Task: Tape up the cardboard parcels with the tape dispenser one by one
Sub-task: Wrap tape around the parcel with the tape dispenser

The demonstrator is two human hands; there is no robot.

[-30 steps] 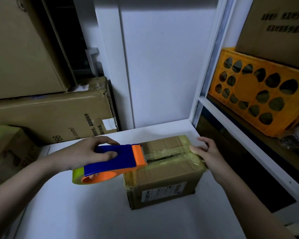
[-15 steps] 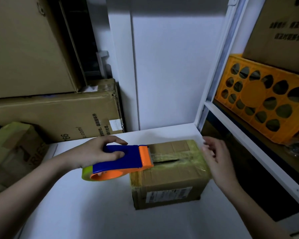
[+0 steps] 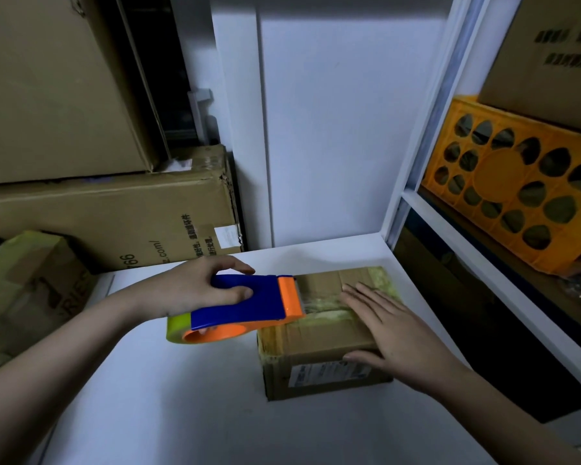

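A small cardboard parcel (image 3: 319, 340) with yellowish tape and a white label sits on the white table (image 3: 198, 414). My left hand (image 3: 195, 290) grips the blue and orange tape dispenser (image 3: 249, 305), whose orange front edge meets the parcel's top at its left side. A strip of tape runs across the top from the dispenser. My right hand (image 3: 393, 330) lies flat on the parcel's top with straight fingers, its thumb down the front face.
Large cardboard boxes (image 3: 108, 226) are stacked at the left, with a taped parcel (image 3: 24, 290) in front of them. A white shelf frame (image 3: 450, 209) stands at the right, holding an orange crate (image 3: 514, 189) under another box. A white wall closes the back.
My right hand has moved from the parcel's far right edge onto its top and now presses flat there. The dispenser stays at the parcel's left side.
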